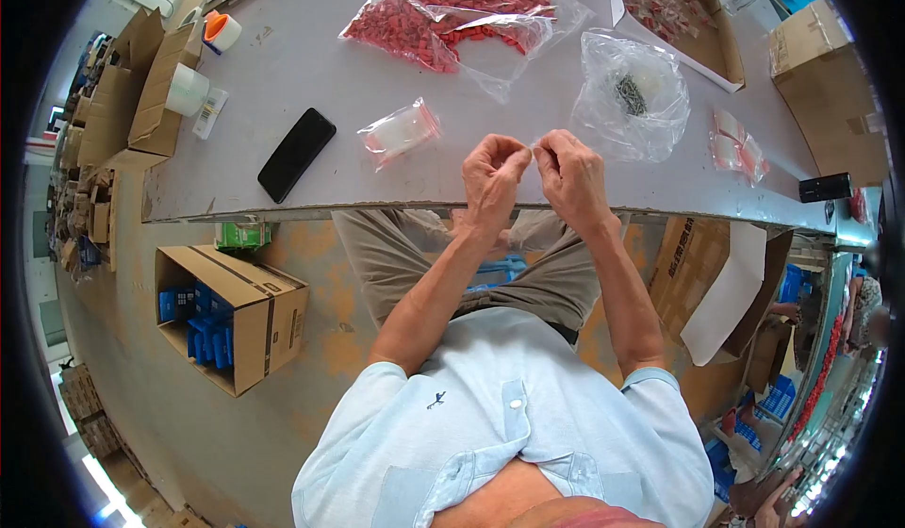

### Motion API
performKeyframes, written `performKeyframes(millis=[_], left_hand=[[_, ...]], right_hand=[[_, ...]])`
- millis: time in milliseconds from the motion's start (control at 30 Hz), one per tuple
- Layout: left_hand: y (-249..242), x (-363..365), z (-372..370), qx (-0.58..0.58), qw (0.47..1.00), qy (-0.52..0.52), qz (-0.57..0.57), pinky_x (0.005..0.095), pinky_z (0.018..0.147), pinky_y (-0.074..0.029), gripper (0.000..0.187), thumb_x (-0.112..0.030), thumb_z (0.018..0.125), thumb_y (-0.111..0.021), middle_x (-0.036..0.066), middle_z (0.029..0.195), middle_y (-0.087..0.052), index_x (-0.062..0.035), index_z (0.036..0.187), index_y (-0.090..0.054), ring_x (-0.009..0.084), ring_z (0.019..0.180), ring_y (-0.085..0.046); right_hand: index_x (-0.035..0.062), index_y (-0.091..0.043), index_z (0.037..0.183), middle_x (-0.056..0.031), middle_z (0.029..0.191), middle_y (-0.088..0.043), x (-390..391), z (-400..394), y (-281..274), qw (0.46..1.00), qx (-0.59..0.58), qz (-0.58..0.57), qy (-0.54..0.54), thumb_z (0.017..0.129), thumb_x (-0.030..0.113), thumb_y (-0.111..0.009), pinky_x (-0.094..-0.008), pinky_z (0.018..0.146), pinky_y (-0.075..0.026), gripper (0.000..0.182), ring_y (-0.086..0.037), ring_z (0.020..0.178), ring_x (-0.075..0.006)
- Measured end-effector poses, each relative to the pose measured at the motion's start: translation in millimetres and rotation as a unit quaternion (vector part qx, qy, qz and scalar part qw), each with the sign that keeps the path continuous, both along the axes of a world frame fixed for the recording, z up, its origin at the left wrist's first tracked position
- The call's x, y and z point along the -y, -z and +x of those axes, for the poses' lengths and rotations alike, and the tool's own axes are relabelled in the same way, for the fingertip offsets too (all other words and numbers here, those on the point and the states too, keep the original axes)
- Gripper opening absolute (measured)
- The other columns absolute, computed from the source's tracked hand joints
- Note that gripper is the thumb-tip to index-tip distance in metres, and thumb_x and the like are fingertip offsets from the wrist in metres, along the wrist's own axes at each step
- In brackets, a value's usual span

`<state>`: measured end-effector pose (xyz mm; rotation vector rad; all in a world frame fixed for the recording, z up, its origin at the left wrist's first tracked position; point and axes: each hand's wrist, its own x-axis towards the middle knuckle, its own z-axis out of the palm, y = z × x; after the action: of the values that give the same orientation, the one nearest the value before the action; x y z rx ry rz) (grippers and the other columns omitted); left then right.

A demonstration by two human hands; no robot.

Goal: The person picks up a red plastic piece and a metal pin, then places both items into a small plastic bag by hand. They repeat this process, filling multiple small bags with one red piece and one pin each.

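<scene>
Both forearms reach forward from bent elbows and converge, the wrists lying over the near edge of the counter (311,66). The left hand (492,177) and right hand (571,177) are raised just inside that edge, backs partly turned up, fingers curled inward. On each, thumb and forefinger close in a pinch, and the two pinches point at each other, nearly meeting.

you've got bare tabletop (386,189) between the phone (297,155) at upper left and the packet (399,133) near upper center; the red-filled bag (443,19) blocks the top.
</scene>
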<state>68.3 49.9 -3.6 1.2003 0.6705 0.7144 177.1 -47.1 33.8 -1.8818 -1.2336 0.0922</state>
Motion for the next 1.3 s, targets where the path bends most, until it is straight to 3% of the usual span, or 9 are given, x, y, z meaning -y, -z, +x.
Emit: performKeyframes(millis=[100, 267, 700, 867, 967, 1033, 1100, 1233, 1300], left_hand=[[-4, -2, 1, 0.031, 0.998, -0.018, -0.042, 0.0234, 0.065, -0.048, 0.003, -0.002, 0.094, -0.070, 0.000, 0.083, -0.066, -0.0003, 0.095, -0.068, 0.0062, 0.074, -0.058], [-9, 7, 7, -0.067, 0.976, -0.053, 0.202, 0.0286, 0.063, -0.050, 0.008, -0.007, 0.096, -0.070, 0.005, 0.079, -0.067, -0.0006, 0.097, -0.066, 0.0082, 0.071, -0.059], [-4, 4, 8, 0.007, 0.999, 0.004, 0.047, 0.0252, 0.065, -0.056, 0.005, -0.002, 0.097, -0.069, 0.004, 0.081, -0.072, 0.0027, 0.099, -0.070, 0.0068, 0.074, -0.067], [6, 3, 12, -0.003, 0.995, -0.006, 0.104, 0.0259, 0.066, -0.055, 0.006, -0.003, 0.096, -0.069, 0.005, 0.082, -0.072, 0.0017, 0.100, -0.070, 0.0074, 0.075, -0.067], [6, -6, 10, -0.070, 0.955, -0.033, 0.286, 0.0318, 0.064, -0.055, 0.006, -0.004, 0.092, -0.071, 0.011, 0.077, -0.071, -0.0014, 0.098, -0.071, 0.0137, 0.070, -0.067], [26, -10, 16, -0.048, 0.939, -0.063, 0.336, 0.0327, 0.063, -0.055, 0.006, -0.001, 0.088, -0.071, 0.012, 0.076, -0.070, -0.0045, 0.094, -0.070, 0.0149, 0.068, -0.068], [26, -12, 16, -0.028, 0.953, -0.046, 0.298, 0.0351, 0.064, -0.055, 0.006, -0.002, 0.087, -0.071, 0.013, 0.075, -0.069, -0.0034, 0.092, -0.068, 0.0176, 0.069, -0.068], [21, -13, 18, 0.014, 0.967, -0.052, 0.249, 0.0341, 0.063, -0.052, 0.006, 0.000, 0.087, -0.070, 0.011, 0.075, -0.067, -0.0008, 0.091, -0.066, 0.0144, 0.066, -0.061], [19, -11, 15, 0.003, 0.967, -0.070, 0.245, 0.0342, 0.062, -0.051, 0.007, 0.000, 0.086, -0.071, 0.011, 0.074, -0.065, 0.0000, 0.091, -0.066, 0.0143, 0.065, -0.060]], right_hand=[[0.0008, -0.063, 0.092, -0.0168, 0.088, -0.068, 8, 0, -1, 0.998, 0.030, -0.047, 0.011, 0.095, 0.005, -0.065, -0.0454, 0.067, -0.052, 0.005, -0.068, 0.076, -0.0376], [-0.0001, -0.065, 0.091, -0.0158, 0.083, -0.068, 4, -6, -2, 0.999, 0.000, 0.023, 0.048, 0.095, 0.006, -0.068, -0.0424, 0.063, -0.051, 0.008, -0.066, 0.069, -0.0347], [0.0054, -0.063, 0.086, -0.0124, 0.082, -0.068, 7, -8, 7, 0.997, 0.002, 0.014, 0.082, 0.086, 0.011, -0.069, -0.0455, 0.062, -0.054, 0.009, -0.069, 0.070, -0.0349], [0.0031, -0.069, 0.091, -0.0153, 0.082, -0.069, 17, -1, 8, 0.998, -0.021, -0.009, 0.051, 0.091, 0.009, -0.069, -0.0417, 0.063, -0.053, 0.006, -0.068, 0.069, -0.0304], [0.0032, -0.074, 0.099, -0.0184, 0.092, -0.074, 26, 42, -3, 0.998, 0.001, 0.014, 0.062, 0.096, 0.007, -0.067, -0.0420, 0.072, -0.055, 0.009, -0.071, 0.081, -0.0338], [-0.0030, -0.074, 0.109, -0.0162, 0.096, -0.075, 31, 104, -3, 0.997, 0.026, 0.039, 0.068, 0.100, 0.003, -0.063, -0.0375, 0.075, -0.054, 0.015, -0.071, 0.085, -0.0218], [-0.0036, -0.074, 0.110, -0.0172, 0.091, -0.074, 34, 166, -3, 0.994, 0.105, -0.018, 0.036, 0.100, 0.003, -0.063, -0.0345, 0.075, -0.055, 0.017, -0.070, 0.083, -0.0202], [0.0000, -0.068, 0.117, -0.0180, 0.071, -0.066, 38, 270, 49, 0.967, 0.200, -0.156, -0.027, 0.097, 0.016, -0.062, -0.0452, 0.065, -0.049, 0.027, -0.063, 0.062, -0.0314], [-0.0032, -0.067, 0.114, -0.0185, 0.072, -0.066, 28, 264, 36, 0.962, 0.115, -0.243, -0.043, 0.091, 0.012, -0.064, -0.0439, 0.065, -0.050, 0.028, -0.064, 0.063, -0.0301]])
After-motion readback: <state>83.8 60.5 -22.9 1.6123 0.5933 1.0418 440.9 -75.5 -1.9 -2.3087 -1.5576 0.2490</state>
